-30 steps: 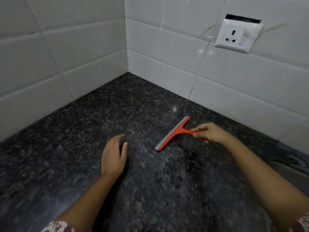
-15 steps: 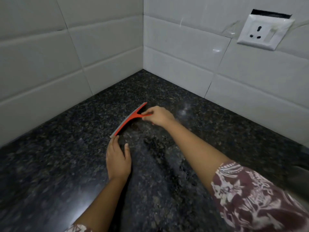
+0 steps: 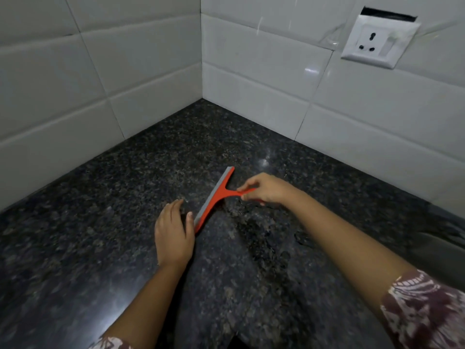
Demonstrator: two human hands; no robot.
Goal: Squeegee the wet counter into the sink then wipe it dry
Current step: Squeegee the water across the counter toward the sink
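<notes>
A red squeegee [image 3: 216,197] with a grey rubber blade lies blade-down on the dark speckled granite counter [image 3: 125,197]. My right hand [image 3: 266,188] grips its red handle from the right. My left hand [image 3: 173,235] rests flat on the counter, fingers together, its thumb touching the blade's near end. Wet patches and droplets [image 3: 259,238] darken the stone to the right of the blade, under my right forearm. The sink's edge [image 3: 432,245] shows at the far right.
White tiled walls meet in a corner [image 3: 201,96] behind the counter. A white wall socket [image 3: 377,41] sits high on the right wall.
My right hand has drawn the squeegee back to the right and nearer to me from its reach toward the corner. The blade's end now touches my left thumb. The left hand stayed put.
</notes>
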